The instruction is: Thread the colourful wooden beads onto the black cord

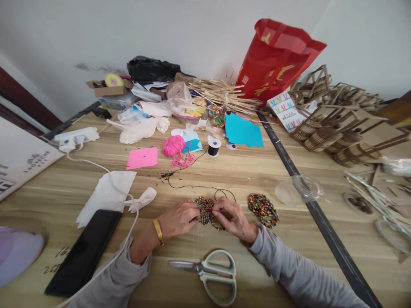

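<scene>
A patch of small multicoloured beads (204, 209) lies on the table between my hands. My left hand (181, 219), with a gold bracelet at the wrist, has its fingers bent together against the patch's left edge; what they hold, if anything, is hidden. At the right edge, my right hand (233, 219) is closed in a pinch on a beaded cord, with a short curve of strung beads (218, 226) beneath its fingertips. Thin black cord (192, 186) loops near that hand and leads back toward a black spool (214, 147). Right of it sits a coil of beaded strands (262, 209).
Scissors (208, 269) lie in front of me, blades leftward. A black phone (85, 252) and a white cable (135, 214) are at left. Pink yarn (173, 145), blue sheets (244, 130) and a red bag (276, 60) are farther back. Wooden models (337, 132) stand right.
</scene>
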{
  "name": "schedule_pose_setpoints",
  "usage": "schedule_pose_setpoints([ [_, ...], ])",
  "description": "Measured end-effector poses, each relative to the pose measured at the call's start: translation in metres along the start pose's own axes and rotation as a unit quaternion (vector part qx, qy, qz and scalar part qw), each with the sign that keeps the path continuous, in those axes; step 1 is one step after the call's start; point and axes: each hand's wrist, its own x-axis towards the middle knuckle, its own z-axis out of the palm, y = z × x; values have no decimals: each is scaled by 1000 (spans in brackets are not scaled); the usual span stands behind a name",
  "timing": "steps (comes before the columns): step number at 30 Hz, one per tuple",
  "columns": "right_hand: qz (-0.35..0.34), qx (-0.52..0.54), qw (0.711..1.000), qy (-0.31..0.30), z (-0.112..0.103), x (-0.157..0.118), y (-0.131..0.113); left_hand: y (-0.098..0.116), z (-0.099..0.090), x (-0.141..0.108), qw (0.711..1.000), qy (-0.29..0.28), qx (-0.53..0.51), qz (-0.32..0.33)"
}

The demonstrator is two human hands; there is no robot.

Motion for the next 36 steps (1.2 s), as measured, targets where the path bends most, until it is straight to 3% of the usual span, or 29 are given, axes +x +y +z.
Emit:
schedule_pose_setpoints([
  [11, 5, -4, 1000, -2, 2, -2, 2, 5, 10, -1, 998, -12, 54, 8],
  [15, 5, -8, 1000, 0, 3, -4, 5, -1, 6, -2, 998, -5, 66, -4],
  [19, 8, -7, 1000, -8, 3, -5, 5, -15, -12, -2, 980, 86, 120, -132],
  [22, 12, -9, 1000, -11, 2, -4, 5, -28, -24, -5, 925, 167, 219, -260],
  [25, 10, -7, 1000, -9, 2, -4, 4, -37, -29, -8, 908, 196, 242, -282],
  [31, 11, -7, 1000, -2, 1, -3, 2, -43, -24, -9, 904, 282, 178, -266],
  [34, 14, -6, 1000, 4, 1, -3, 2, -39, -20, -5, 914, 331, 63, -227],
  [36, 15, -4, 1000, 5, 1, -3, 2, -33, -18, -2, 921, 334, -48, -196],
])
